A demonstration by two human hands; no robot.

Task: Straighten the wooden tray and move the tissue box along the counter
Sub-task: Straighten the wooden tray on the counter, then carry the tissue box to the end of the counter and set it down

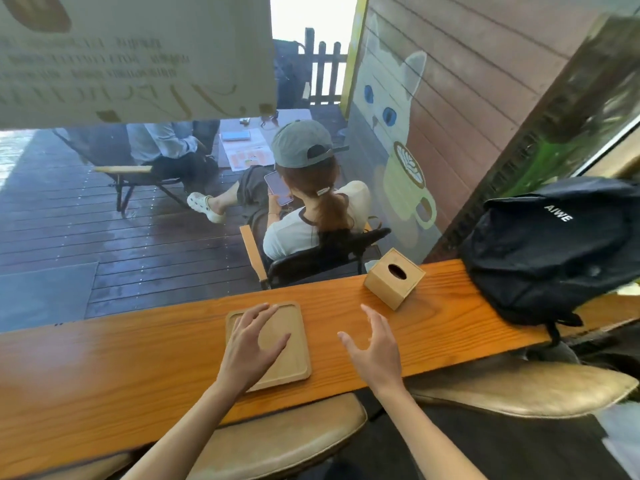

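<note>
A light wooden tray point(294, 355) lies flat on the orange-brown wooden counter point(104, 368), slightly turned against the counter's edge. My left hand point(252, 344) hovers over or rests on the tray's left half, fingers spread, holding nothing. A square wooden tissue box point(393, 278) with an oval hole on top stands at the counter's far edge, right of the tray. My right hand point(375, 348) is open above the bare counter between tray and box, apart from both.
A black backpack point(554, 251) sits on the counter's right end, close to the tissue box. Tan padded stool seats point(277, 438) stand below the near edge. Beyond the glass, a person in a cap sits on a chair on dark decking.
</note>
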